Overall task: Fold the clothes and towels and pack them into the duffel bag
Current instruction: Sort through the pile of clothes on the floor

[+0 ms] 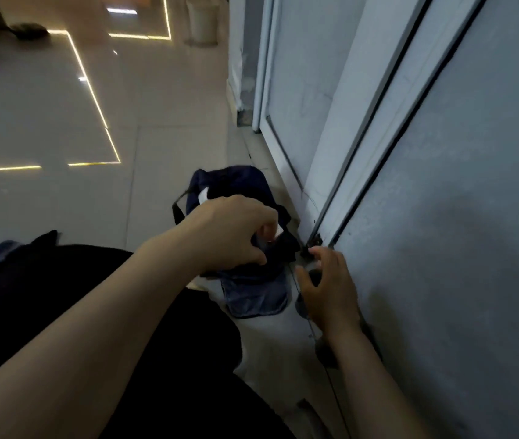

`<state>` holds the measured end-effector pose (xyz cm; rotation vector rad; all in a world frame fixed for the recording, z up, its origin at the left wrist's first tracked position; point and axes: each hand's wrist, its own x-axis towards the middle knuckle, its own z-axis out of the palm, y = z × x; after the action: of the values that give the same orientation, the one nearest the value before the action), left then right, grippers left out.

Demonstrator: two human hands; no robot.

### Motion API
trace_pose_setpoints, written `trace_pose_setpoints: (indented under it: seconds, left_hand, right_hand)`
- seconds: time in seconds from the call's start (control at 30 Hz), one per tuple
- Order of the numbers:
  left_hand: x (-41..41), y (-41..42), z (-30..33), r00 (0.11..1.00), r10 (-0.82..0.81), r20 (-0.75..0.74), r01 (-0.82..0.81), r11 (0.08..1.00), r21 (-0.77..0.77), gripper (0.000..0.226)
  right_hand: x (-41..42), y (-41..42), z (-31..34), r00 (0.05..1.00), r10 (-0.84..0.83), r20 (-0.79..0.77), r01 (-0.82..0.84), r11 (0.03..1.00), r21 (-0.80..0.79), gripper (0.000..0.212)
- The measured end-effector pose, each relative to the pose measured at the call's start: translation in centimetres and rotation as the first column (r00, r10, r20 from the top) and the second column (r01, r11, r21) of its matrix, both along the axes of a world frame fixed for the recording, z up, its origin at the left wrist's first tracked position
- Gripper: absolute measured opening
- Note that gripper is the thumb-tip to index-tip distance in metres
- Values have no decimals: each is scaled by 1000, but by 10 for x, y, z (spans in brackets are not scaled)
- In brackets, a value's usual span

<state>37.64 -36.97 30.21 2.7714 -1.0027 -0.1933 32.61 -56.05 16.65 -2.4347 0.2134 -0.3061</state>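
Your duffel bag (236, 185) lies on the floor (46, 115) ahead of you, just beside the door (378, 106) on its right. Your left hand (236, 232) is over the bag's near end; your right hand (328, 286) sits between bag and door, with a bin (202, 19) far behind

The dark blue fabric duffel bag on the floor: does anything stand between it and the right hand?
Nothing visible: the right hand hovers open beside the dark blue fabric duffel bag, only bare pale floor between.
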Motion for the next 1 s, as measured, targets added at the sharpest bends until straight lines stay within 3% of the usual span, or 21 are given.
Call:
trace_pose_setpoints:
  seconds: [0.17,0.3,0.4,0.5,0.6,0.7,0.8,0.9,1.0]
  left_hand:
    - [10,50,34,981,179,81,-174,983,-63,28]
    - [10,121,58,911,401,98,-374,903,-212,28]
    - [1,182,69,834,545,80,-513,822,-247,32]
    - [-12,246,70,757,654,7,-636,739,-222,33]
    - [-22,306,60,662,746,-71,-747,649,-144,35]
    - [-26,352,41,571,807,-148,-816,579,8,38]
    - [-27,388,6,552,827,-105,-771,554,313,39]
    - [-29,417,-41,541,827,-150,-571,493,657,35]
    - [-28,441,-61,514,828,-223,-518,507,689,36]
  right_hand:
    - [53,58,80,945,319,67,-324,941,93,28]
    - [83,117,136,856,504,112,-513,856,69,17]
    - [104,163,169,718,692,-70,-690,722,56,22]
    - [121,219,194,504,789,-352,-853,518,-59,36]
    - [129,283,209,338,800,-495,-939,318,-129,46]
    - [132,341,201,231,789,-569,-967,122,-222,47]
    - [135,379,165,199,752,-629,-934,-49,-355,47]
    - [145,388,124,167,617,-769,-931,-158,-329,47]
    - [161,394,107,186,473,-861,-915,-235,-327,47]
